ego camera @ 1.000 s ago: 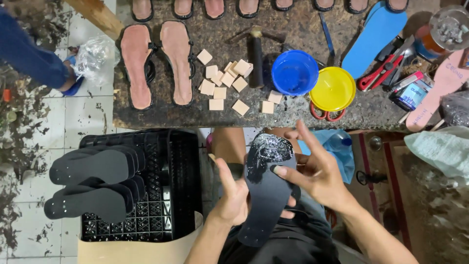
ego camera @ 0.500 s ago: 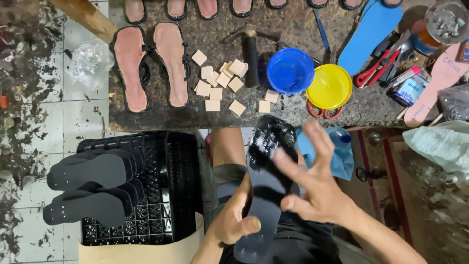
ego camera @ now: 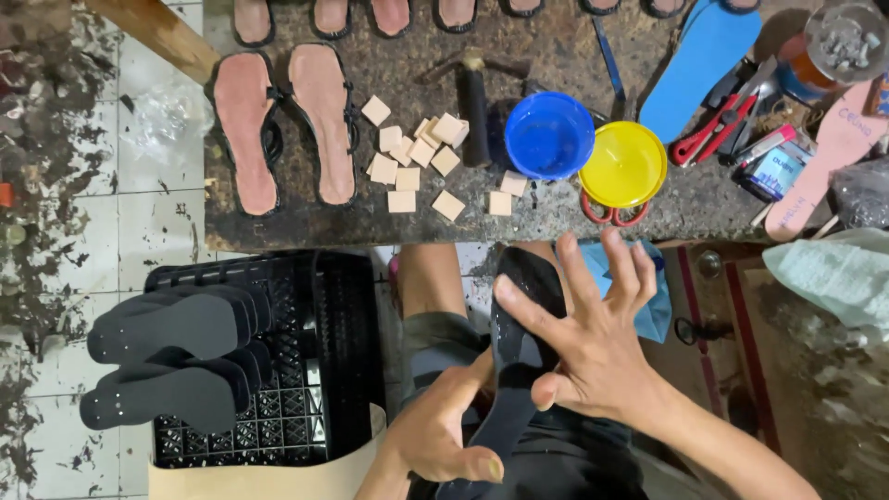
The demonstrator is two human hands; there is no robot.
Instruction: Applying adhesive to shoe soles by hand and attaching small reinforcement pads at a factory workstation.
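Over your lap, your left hand [ego camera: 435, 431] clamps the black sandal sole [ego camera: 515, 352] at six o'clock; keep your right hand [ego camera: 593, 343], fingers spread, flat and pressing evenly.

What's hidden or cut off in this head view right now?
- Black sole: middle covered by right hand; heel end behind left hand.
- Sandals along the top edge: cut off by the frame.
- Scissors: blades under the yellow bowl.
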